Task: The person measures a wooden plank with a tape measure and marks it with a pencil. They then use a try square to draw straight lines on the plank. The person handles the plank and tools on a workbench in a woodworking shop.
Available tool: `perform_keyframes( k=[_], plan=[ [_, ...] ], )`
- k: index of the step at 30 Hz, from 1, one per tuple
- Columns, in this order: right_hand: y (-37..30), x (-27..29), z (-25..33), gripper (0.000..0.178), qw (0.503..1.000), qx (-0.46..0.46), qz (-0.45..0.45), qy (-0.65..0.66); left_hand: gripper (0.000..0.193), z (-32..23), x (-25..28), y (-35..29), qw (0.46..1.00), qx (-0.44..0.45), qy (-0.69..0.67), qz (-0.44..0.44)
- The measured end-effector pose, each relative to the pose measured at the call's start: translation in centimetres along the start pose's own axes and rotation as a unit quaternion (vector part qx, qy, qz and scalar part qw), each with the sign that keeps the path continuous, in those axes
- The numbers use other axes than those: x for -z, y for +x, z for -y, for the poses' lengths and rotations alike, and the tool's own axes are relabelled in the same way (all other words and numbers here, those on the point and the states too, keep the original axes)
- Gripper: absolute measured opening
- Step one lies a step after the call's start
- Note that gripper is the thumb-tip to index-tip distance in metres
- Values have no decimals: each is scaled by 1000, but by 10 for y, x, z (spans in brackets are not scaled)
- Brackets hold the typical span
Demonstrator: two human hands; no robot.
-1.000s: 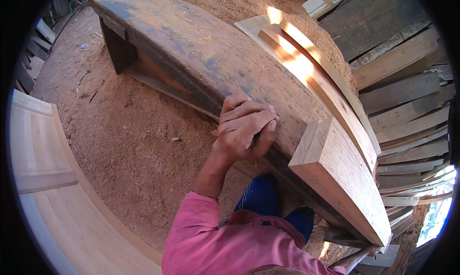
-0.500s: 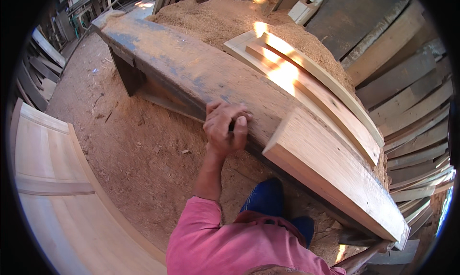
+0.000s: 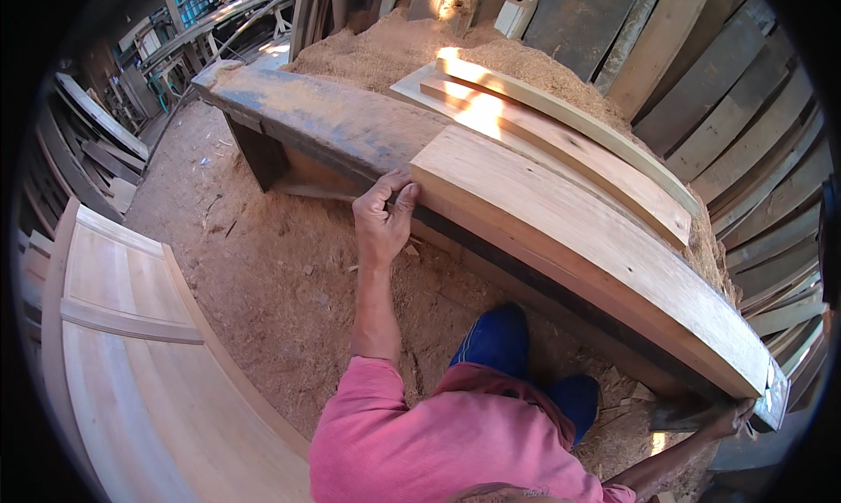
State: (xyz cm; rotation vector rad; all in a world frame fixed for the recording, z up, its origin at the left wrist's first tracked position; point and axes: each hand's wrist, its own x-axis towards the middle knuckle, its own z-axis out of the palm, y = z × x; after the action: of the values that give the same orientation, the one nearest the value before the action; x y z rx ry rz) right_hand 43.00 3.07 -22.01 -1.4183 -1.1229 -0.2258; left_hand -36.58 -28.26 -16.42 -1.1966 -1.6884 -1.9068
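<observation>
A thick, pale wooden plank (image 3: 561,209) lies lengthwise on a long, dark, worn bench (image 3: 324,109). At the plank's left end is my left hand (image 3: 384,216), its fingers curled in at the bench's near edge and its thumb against the plank's lower corner. My right hand (image 3: 732,420) reaches out to the far right, just below the plank's other end. Most of its fingers are hidden there, so its grip is unclear.
Several loose boards (image 3: 569,148) rest along the bench's far side, against a heap of sawdust (image 3: 534,60). A panelled wooden door (image 3: 131,354) stands at the left. Planks (image 3: 727,117) lean along the right. Wood scraps (image 3: 613,389) lie on the dusty floor near my feet.
The plank's left end has come further left along the bench and now meets my left hand. My left hand has shifted slightly left. The view has turned a little.
</observation>
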Motion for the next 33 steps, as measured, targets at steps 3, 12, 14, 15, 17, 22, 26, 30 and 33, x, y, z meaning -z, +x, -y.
perform_keyframes(
  k=[3, 12, 14, 15, 17, 22, 26, 30, 33],
  plan=[
    [2, 5, 3, 50, 999, -44, 25, 9, 35, -5, -1, -5, 999, 37, -11, -6],
    [2, 6, 1, 53, 997, -67, 32, 21, 30, -6, -7, 3, 1000, 17, 1, -1],
    [2, 5, 0, 50, 997, -76, 27, 7, 36, -6, -7, 3, 1000, 20, -17, -1],
    [2, 5, -3, 48, 997, -76, 29, -10, 34, -5, -7, 3, 1000, 7, -9, -4],
    [4, 6, -14, 44, 997, -56, 42, -24, 28, -3, -8, 3, 1000, -15, 9, -10],
    [14, 8, -68, 40, 973, 123, 61, -186, 42, 10, -1, 4, 984, -43, 170, -25],
    [9, 9, -75, 41, 930, 292, 22, -223, 41, 22, 5, 2, 978, -21, 206, -31],
    [-12, 4, -21, 33, 1000, 10, 20, -4, 39, 36, 14, 5, 977, 0, 213, -3],
    [-14, 8, 24, 30, 969, -39, 53, 237, 36, 49, 20, 11, 985, -11, 171, 26]
  ],
)
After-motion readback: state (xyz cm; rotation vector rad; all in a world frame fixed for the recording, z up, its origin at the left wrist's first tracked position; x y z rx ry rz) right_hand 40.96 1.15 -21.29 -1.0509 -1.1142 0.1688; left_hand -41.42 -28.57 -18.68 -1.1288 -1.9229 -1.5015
